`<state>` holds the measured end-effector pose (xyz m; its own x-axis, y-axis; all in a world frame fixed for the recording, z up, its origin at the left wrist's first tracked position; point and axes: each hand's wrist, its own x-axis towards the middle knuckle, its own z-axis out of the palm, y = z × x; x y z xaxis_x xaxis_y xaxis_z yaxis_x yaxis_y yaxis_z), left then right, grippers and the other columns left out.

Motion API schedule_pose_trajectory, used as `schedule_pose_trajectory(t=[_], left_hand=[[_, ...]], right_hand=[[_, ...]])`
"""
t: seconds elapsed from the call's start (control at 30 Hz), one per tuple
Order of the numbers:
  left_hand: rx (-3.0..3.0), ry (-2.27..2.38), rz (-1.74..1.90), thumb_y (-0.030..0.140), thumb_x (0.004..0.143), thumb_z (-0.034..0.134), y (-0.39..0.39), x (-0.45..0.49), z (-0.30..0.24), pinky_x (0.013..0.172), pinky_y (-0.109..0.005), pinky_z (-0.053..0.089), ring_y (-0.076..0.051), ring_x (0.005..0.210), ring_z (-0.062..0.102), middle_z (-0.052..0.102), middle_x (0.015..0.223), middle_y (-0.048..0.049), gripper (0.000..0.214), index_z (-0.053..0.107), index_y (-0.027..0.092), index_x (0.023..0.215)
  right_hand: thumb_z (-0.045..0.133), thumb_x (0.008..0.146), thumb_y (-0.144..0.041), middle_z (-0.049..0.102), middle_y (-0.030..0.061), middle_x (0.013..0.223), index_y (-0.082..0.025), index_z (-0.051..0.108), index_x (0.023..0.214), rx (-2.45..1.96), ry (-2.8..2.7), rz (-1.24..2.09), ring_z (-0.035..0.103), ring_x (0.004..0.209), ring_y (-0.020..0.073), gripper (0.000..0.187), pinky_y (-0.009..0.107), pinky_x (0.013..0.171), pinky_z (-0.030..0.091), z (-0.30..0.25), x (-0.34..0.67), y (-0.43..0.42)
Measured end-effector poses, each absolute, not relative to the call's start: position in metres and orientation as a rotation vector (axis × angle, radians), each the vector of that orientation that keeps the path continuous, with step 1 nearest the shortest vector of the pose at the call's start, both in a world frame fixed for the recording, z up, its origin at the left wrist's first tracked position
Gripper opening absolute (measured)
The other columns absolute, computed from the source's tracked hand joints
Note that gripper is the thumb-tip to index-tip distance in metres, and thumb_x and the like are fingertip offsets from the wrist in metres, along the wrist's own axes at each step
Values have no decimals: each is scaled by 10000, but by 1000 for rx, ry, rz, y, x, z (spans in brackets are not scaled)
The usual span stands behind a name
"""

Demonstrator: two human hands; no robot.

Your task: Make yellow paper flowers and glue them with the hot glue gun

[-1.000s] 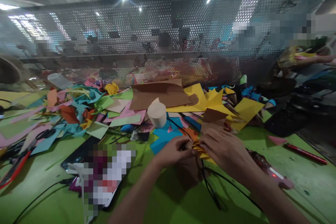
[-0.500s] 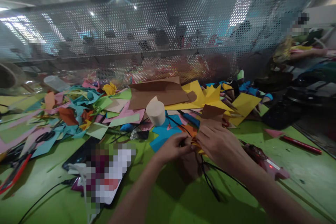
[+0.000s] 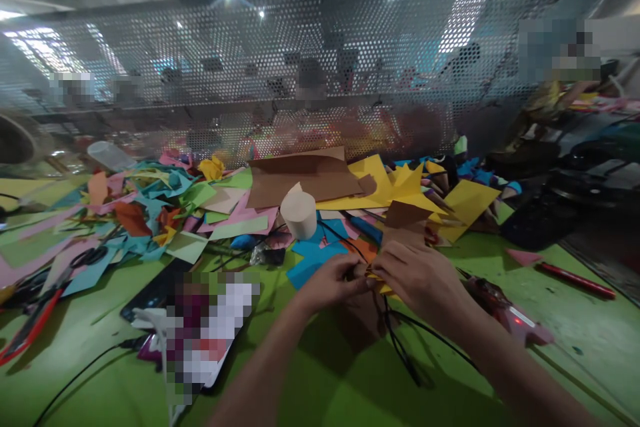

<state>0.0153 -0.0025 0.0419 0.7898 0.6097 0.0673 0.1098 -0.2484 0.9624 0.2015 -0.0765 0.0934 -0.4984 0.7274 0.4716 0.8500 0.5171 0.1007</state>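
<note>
Both hands meet over the green table around a small piece of folded yellow paper (image 3: 384, 287). My left hand (image 3: 330, 285) pinches its left side between thumb and fingers. From the right, my right hand (image 3: 417, 280) closes over the same paper, so most of it is hidden. Black cords (image 3: 399, 340) hang below the hands; whether they join the paper I cannot tell. Just beyond my right hand is a dark brown sheet (image 3: 406, 215). A glue gun (image 3: 520, 321) with a lit red light lies right of my right wrist.
A white paper roll (image 3: 299, 215) stands ahead, with brown card (image 3: 297, 180) and yellow sheets (image 3: 467, 203) behind it. Coloured scraps and scissors (image 3: 35, 323) lie left, near a phone (image 3: 225, 333) with a cable. A red pen (image 3: 577, 280) lies right. A perforated metal screen (image 3: 240, 67) closes the back.
The fingers of my right hand have shifted slightly over the yellow paper. My left hand keeps its pinch, and the things on the table stay in place.
</note>
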Motion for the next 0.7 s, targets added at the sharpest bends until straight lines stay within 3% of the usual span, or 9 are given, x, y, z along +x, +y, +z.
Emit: schedule_pose_trajectory(t=[0.13, 0.3, 0.43, 0.57, 0.7], left_hand=[[1768, 565, 547, 585, 825, 652, -2, 15, 44, 675, -251, 337, -132, 740, 383, 374, 734, 34, 472, 442, 181, 696], [1685, 630, 567, 580, 792, 689, -3, 13, 43, 757, -277, 384, -169, 839, 456, 497, 840, 0, 418, 571, 181, 835], [1660, 687, 593, 584, 771, 708, -5, 13, 44, 821, -309, 409, -198, 904, 482, 549, 902, -22, 424, 614, 189, 894], [1608, 620, 578, 584, 781, 701, -7, 14, 49, 793, -303, 417, -175, 839, 482, 521, 834, -3, 421, 598, 187, 875], [1622, 611, 552, 594, 797, 682, -6, 12, 49, 818, -322, 440, -179, 851, 507, 541, 855, -13, 433, 583, 176, 857]], right_hand=[[556, 959, -197, 687, 32, 801, -202, 701, 873, -1273, -2294, -215, 632, 722, 162, 168, 271, 636, 418, 96, 206, -77], [557, 972, -280, 722, 42, 884, -222, 693, 937, -1321, -2085, 33, 680, 791, 180, 152, 285, 711, 499, 102, 215, -77], [576, 957, -273, 724, 44, 923, -235, 696, 950, -1340, -1993, 113, 690, 860, 196, 126, 302, 756, 522, 106, 220, -78], [569, 958, -286, 735, 43, 965, -246, 719, 1001, -1342, -1944, 162, 697, 894, 199, 162, 311, 796, 534, 108, 223, -79], [559, 958, -328, 733, 40, 872, -235, 728, 889, -1364, -1890, 156, 689, 814, 192, 205, 298, 750, 530, 114, 230, -81]])
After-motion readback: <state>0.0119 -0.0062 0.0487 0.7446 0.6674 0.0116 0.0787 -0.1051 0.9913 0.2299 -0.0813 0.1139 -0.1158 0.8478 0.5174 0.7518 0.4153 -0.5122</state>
